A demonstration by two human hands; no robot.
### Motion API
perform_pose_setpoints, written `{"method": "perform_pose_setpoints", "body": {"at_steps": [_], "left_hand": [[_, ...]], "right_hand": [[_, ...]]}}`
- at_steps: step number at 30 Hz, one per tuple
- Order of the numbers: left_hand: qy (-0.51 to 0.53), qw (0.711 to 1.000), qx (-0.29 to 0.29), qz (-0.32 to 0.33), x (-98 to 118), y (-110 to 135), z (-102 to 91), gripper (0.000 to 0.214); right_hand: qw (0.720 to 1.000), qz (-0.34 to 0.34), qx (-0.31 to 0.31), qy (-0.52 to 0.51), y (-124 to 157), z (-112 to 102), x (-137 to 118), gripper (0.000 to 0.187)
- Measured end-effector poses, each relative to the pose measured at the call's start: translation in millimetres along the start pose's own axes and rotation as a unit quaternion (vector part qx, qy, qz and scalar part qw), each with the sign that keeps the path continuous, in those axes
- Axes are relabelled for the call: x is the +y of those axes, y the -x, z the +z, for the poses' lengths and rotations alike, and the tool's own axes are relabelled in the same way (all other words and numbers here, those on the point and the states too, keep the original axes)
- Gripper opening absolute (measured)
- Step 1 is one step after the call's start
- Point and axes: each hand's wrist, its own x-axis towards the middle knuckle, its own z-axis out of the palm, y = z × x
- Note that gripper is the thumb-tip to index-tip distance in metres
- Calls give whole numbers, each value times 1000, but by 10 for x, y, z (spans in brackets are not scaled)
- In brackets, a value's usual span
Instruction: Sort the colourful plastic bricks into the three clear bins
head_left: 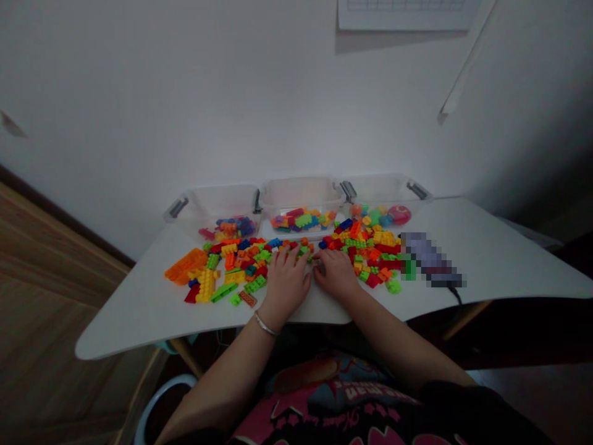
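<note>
Both of my hands are over the heap of toy building bricks (365, 244) at the middle of the white table. My left hand (288, 278) lies palm down with its fingers spread across bricks at the heap's near edge; a bracelet circles that wrist. Close on its right, my right hand (336, 272) has curled fingers, thumb and forefinger drawn together. Whatever is between those fingertips is too small and dim to name. Left of my hands are an orange brick piece (185, 267), a yellow brick piece (206, 285) and a green brick (224, 292).
Three clear bins stand along the wall: a left bin (217, 196), a middle bin (301, 188) and a right bin (384, 188), each with colourful pieces inside. A blurred-out device (428, 258) with a cable lies right of the bricks. The table's front edge (185, 339) is near my body.
</note>
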Motion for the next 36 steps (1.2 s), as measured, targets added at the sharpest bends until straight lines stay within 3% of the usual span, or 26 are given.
{"method": "perform_pose_setpoints", "body": {"at_steps": [8,23,29,32,36], "left_hand": [[-42,999,-15,-29,7,235,153,51],[-22,999,4,-49,28,263,181,37],[-19,999,9,-50,34,274,134,35],[-20,998,7,-51,34,276,114,33],[-14,998,0,-55,32,275,109,32]], "right_hand": [[1000,-4,6,2,5,16,14,22],[1000,-4,12,-13,0,26,4,17],[981,27,136,-140,-64,-47,50,28],[963,37,191,-186,-223,-234,97,28],[955,28,240,-172,-574,-544,198,22]]}}
